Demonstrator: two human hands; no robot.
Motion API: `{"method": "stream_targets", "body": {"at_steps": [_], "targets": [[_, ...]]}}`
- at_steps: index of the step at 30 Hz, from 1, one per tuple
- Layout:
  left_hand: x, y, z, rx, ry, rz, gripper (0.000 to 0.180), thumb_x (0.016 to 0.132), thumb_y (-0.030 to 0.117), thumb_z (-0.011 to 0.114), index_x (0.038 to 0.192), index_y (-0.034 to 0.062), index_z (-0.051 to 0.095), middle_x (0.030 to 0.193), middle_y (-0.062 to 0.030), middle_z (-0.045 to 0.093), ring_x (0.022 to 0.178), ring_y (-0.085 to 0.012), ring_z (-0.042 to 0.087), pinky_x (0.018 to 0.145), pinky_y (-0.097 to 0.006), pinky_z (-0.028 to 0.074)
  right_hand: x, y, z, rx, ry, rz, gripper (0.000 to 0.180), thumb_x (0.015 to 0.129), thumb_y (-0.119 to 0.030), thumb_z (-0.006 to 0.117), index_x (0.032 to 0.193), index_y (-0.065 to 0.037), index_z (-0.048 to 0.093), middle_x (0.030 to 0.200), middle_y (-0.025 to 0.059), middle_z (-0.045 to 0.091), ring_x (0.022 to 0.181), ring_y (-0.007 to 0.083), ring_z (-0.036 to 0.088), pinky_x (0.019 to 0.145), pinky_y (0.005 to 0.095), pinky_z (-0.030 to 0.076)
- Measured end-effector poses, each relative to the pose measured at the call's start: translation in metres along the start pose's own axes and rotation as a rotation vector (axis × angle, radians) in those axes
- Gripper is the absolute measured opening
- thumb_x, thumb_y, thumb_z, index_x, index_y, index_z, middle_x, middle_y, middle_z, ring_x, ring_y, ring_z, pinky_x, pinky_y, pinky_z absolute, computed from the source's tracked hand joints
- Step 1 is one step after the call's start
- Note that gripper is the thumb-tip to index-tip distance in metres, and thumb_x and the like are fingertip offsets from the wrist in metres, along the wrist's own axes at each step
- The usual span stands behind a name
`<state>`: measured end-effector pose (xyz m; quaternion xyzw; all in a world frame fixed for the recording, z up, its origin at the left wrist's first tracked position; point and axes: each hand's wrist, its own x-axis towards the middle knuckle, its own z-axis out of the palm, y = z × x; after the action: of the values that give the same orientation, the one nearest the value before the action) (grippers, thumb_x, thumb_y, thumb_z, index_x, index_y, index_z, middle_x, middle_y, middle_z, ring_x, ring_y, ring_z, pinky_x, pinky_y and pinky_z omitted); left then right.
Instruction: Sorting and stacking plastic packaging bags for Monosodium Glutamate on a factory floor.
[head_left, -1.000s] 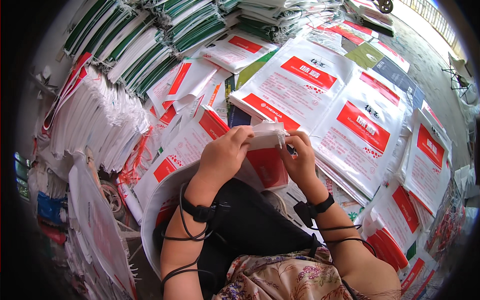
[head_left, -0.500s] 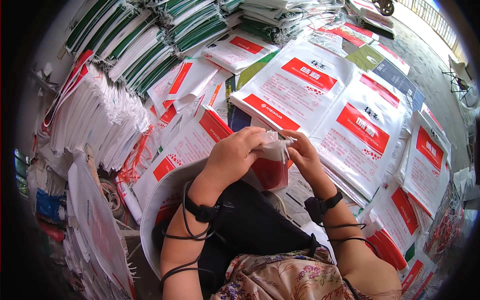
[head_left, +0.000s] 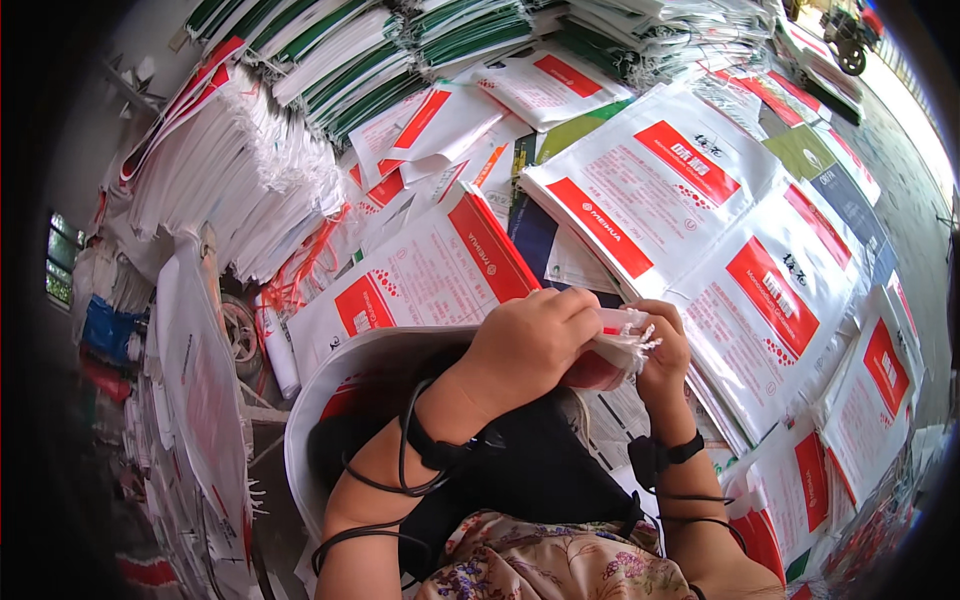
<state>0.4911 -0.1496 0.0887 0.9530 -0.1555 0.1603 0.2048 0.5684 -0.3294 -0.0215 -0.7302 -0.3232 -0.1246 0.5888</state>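
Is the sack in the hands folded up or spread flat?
Folded. The white-and-red sack is bunched into a thick wad, frayed edge showing, clamped between the left hand and right hand.

surface: grey concrete floor (head_left: 915, 200) | on it: flat white woven sacks with red panels (head_left: 690, 200) — overlapping | rear: stacked green-edged white sacks (head_left: 400, 40) — piled high

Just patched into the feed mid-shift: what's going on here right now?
A person holds a folded white-and-red woven bag by its frayed edge, left hand gripping over the top and right hand pinching it from the far side. A curved white sack lies across the lap. Flat printed sacks cover the floor, with bundled stacks on the left.
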Motion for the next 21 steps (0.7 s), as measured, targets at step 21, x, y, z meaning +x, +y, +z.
{"method": "stream_targets", "body": {"at_steps": [21], "targets": [[0.003,0.005,0.006,0.107,-0.173,0.128,0.009,0.078,0.011,0.062,0.087,0.0097,0.062,0.111,-0.0053,0.061,0.103,-0.0245,0.056,0.087,-0.04,0.046,-0.015,0.019,-0.002,0.495,0.103,0.384,0.009,0.093,-0.004,0.058,0.098,0.002,0.064,0.088,0.0016,0.063,0.082,0.0081,0.056,0.075,0.0226,0.045]]}}
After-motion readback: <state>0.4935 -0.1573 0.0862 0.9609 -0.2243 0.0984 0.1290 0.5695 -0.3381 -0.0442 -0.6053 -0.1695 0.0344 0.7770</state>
